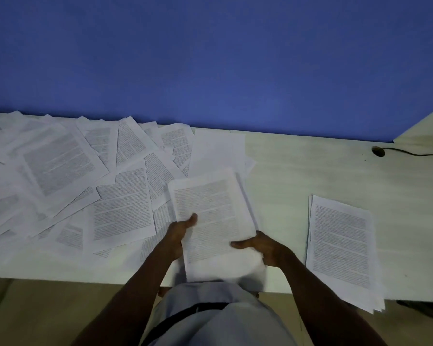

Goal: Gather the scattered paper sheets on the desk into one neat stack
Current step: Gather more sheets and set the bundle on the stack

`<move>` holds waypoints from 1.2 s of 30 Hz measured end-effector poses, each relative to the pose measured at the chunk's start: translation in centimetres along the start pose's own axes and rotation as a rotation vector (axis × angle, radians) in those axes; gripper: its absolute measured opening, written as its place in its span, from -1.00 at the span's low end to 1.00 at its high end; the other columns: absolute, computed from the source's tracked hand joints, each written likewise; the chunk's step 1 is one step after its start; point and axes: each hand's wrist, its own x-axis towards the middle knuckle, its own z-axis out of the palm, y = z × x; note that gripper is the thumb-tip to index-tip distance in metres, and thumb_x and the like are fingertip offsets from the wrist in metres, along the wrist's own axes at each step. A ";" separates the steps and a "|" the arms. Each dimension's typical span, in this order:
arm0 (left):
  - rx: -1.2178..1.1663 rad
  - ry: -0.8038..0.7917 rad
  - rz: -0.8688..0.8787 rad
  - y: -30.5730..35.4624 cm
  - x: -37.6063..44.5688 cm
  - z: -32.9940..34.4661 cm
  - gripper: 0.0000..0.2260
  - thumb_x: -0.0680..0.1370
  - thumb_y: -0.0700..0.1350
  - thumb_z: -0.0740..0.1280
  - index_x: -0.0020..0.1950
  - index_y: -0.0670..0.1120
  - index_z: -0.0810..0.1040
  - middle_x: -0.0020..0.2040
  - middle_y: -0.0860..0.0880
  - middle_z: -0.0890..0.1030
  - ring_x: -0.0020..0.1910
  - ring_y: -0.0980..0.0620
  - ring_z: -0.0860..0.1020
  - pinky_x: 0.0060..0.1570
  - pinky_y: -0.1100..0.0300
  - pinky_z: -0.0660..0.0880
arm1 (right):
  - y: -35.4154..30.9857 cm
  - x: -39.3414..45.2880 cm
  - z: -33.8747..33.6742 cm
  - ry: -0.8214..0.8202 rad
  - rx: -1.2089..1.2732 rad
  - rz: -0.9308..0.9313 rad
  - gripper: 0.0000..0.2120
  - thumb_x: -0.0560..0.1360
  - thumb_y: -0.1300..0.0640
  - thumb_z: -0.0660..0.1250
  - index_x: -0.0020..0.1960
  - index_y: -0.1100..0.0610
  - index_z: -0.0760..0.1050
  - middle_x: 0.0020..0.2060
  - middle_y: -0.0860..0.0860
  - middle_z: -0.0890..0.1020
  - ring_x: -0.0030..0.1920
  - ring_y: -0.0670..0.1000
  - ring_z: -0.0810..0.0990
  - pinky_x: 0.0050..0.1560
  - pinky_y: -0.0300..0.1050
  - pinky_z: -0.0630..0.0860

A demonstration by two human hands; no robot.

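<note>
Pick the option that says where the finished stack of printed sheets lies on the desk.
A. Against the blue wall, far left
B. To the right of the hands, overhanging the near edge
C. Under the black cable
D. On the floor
B: the stack of printed sheets lies on the desk right of the right hand, its near corner past the edge.

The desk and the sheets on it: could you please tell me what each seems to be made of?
The desk looks like pale laminate or painted board with a matte finish, showing faint streaks like wood grain; which one I cannot tell. The sheets look like thin white office paper, matte, printed with dense black text. The bundle in both hands bends slightly, as paper would.
</note>
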 end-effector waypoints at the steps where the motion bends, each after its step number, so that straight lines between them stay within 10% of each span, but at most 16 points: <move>1: -0.008 -0.052 -0.007 0.1 -0.2 0.3 -0.54 0.40 -0.14 0.58 0.27 -0.18 0.60 0.18 -0.19 0.68 0.17 -0.24 0.64 0.22 -0.26 0.52 | 0.0 0.0 0.1 0.002 0.012 -0.014 -0.38 0.32 0.17 0.69 0.34 0.19 0.60 0.21 0.10 0.71 0.25 0.16 0.67 0.37 0.21 0.52; 11: -0.273 0.146 0.076 0.2 0.7 1.5 -0.50 0.37 -0.20 0.58 0.28 -0.23 0.59 0.20 -0.19 0.66 0.16 -0.24 0.63 0.15 -0.28 0.55 | -0.4 -0.2 1.5 0.008 0.488 -0.230 -0.55 0.52 0.30 0.46 0.39 0.18 0.54 0.29 0.17 0.65 0.31 0.23 0.62 0.30 0.34 0.54; 17: -0.230 0.014 0.035 1.5 -1.0 2.0 -0.48 0.46 0.01 0.50 0.35 -0.19 0.54 0.29 -0.22 0.60 0.22 -0.25 0.60 0.08 -0.25 0.59 | 0.3 1.2 4.0 0.344 0.604 -0.301 -0.61 0.42 0.47 0.47 0.19 0.19 0.61 0.21 0.23 0.68 0.14 0.26 0.66 0.12 0.28 0.63; 21: -0.175 -0.105 0.008 9.1 -2.1 -5.1 -0.46 0.53 0.19 0.37 0.33 -0.18 0.57 0.29 -0.18 0.60 0.26 -0.24 0.55 0.22 -0.23 0.47 | -0.3 -0.9 0.6 0.135 0.493 -0.303 -0.56 0.48 0.44 0.41 0.34 0.25 0.55 0.28 0.25 0.64 0.27 0.29 0.62 0.07 0.18 0.66; 29: 0.568 -0.345 -0.008 13.0 -2.4 -3.0 -0.52 0.46 -0.25 0.47 0.38 -0.16 0.52 0.29 -0.22 0.60 0.26 -0.24 0.58 0.32 -0.24 0.45 | -2.4 -0.7 0.7 -0.065 0.381 -0.198 -0.48 0.52 0.28 0.47 0.45 0.25 0.48 0.35 0.30 0.57 0.29 0.32 0.59 0.19 0.26 0.58; 36: 0.318 -0.327 -0.064 11.3 -3.0 -3.5 -0.63 0.60 -0.22 0.32 0.42 -0.19 0.48 0.29 -0.23 0.60 0.20 -0.24 0.62 0.20 -0.17 0.55 | -1.5 -0.6 -0.7 0.051 0.417 -0.268 -0.57 0.52 0.26 0.46 0.38 0.22 0.55 0.30 0.29 0.61 0.25 0.33 0.62 0.22 0.33 0.58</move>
